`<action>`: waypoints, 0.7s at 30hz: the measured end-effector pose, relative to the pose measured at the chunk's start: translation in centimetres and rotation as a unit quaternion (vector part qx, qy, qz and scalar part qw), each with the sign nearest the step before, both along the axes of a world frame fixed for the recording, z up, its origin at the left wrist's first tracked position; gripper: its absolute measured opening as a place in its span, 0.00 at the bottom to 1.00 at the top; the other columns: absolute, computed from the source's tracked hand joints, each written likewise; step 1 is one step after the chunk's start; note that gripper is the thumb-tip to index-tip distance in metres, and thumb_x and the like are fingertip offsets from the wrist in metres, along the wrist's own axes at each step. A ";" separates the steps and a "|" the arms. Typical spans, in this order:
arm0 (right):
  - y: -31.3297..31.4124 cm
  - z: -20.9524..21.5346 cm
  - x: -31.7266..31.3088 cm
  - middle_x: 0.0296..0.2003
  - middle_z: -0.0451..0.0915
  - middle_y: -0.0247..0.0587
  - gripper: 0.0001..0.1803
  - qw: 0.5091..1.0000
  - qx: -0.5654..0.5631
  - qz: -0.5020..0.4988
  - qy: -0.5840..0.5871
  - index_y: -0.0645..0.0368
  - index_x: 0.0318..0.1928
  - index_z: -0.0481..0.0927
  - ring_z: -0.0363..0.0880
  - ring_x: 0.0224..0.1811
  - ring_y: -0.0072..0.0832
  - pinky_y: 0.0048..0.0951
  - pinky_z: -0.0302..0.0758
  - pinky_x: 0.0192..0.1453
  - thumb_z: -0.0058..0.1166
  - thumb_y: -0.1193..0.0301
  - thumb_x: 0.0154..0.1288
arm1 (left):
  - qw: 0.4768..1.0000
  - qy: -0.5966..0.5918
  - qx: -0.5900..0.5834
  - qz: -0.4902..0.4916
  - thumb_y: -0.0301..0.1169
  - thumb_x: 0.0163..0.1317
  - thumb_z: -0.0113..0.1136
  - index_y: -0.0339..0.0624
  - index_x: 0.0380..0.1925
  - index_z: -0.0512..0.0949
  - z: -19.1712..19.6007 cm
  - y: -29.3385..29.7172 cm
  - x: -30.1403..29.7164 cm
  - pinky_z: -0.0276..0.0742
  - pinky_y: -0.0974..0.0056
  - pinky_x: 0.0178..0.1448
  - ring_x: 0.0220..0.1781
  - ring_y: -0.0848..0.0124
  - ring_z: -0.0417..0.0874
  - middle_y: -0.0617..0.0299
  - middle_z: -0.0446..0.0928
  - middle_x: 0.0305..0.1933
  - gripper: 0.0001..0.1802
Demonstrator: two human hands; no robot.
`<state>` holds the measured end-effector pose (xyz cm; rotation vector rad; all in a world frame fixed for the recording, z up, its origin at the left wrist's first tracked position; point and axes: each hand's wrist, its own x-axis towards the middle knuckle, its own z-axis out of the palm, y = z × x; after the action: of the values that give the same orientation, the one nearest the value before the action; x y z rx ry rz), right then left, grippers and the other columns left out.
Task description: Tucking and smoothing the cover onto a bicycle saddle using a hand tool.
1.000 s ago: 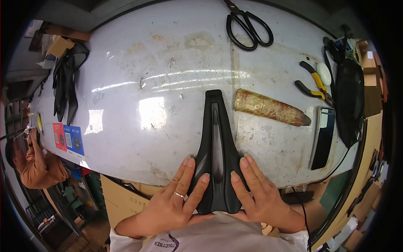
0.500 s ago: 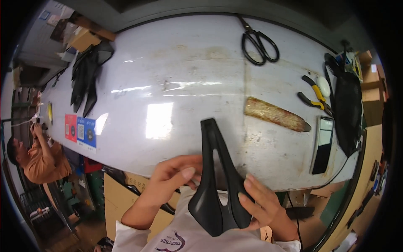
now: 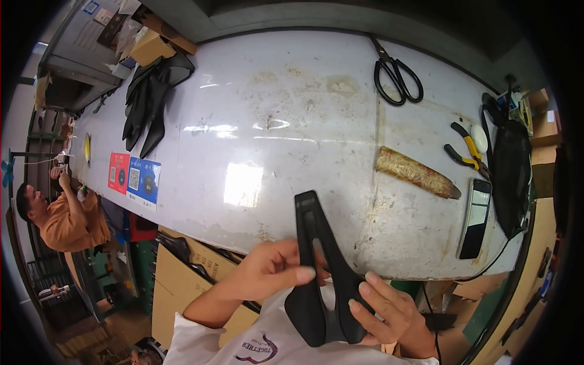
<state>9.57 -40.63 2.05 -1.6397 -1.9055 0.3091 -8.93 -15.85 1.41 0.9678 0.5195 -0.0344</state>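
A black bicycle saddle point(image 3: 339, 277) with a long slot down its middle is held just off the table's near edge, its narrow nose pointing away from me. My left hand point(image 3: 267, 267) grips its left side, thumb on top and fingers reaching behind it. On the opposite side my right hand point(image 3: 389, 307) clasps the wide rear part, fingertips on the upper face and thumb hidden. Beyond the saddle, to the right, lies a knife-like tool point(image 3: 417, 173) wrapped in worn yellowish tape.
On the white table point(image 3: 304, 158) are black-handled scissors point(image 3: 397, 82), yellow-and-black pliers point(image 3: 468, 149), a phone point(image 3: 475, 219) and a black pouch point(image 3: 510, 176). More black saddle pieces point(image 3: 149, 100) pile at the far left. Cardboard point(image 3: 194, 295) stands below; a person point(image 3: 76, 219) sits left.
The saddle has tilted slightly, and my left thumb now presses onto its upper face. The whole view has shifted a little, moving the table items right.
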 end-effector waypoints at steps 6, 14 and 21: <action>-0.3 -0.2 -1.7 0.66 0.78 0.62 0.38 0.896 -0.048 -0.062 0.437 0.65 0.72 0.73 0.78 0.71 0.56 0.58 0.80 0.71 0.64 0.50 0.75 | 0.990 0.042 0.067 -0.115 0.34 0.78 0.65 0.33 0.40 0.82 0.9 0.2 -0.4 0.60 0.70 0.31 0.30 0.86 0.66 0.77 0.71 0.27 0.13; 3.7 -5.2 -0.7 0.46 0.88 0.53 0.17 0.435 -0.138 -0.033 0.889 0.65 0.57 0.77 0.92 0.45 0.43 0.51 0.92 0.52 0.58 0.64 0.82 | 0.936 0.051 0.058 -0.343 0.43 0.79 0.62 0.39 0.43 0.84 1.5 0.5 2.8 0.58 0.65 0.28 0.24 0.80 0.63 0.72 0.66 0.20 0.17; 4.1 -3.5 -1.2 0.42 0.88 0.51 0.13 0.520 -0.109 -0.051 0.845 0.65 0.50 0.78 0.91 0.40 0.38 0.47 0.93 0.44 0.60 0.67 0.80 | 0.943 -0.008 0.062 -0.328 0.42 0.80 0.61 0.40 0.50 0.84 2.0 0.1 2.3 0.59 0.65 0.29 0.25 0.82 0.64 0.73 0.68 0.22 0.15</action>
<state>8.40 -36.52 -1.50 -0.6514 -0.1683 1.4381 -6.59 -15.76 3.42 1.2295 0.1653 -0.5994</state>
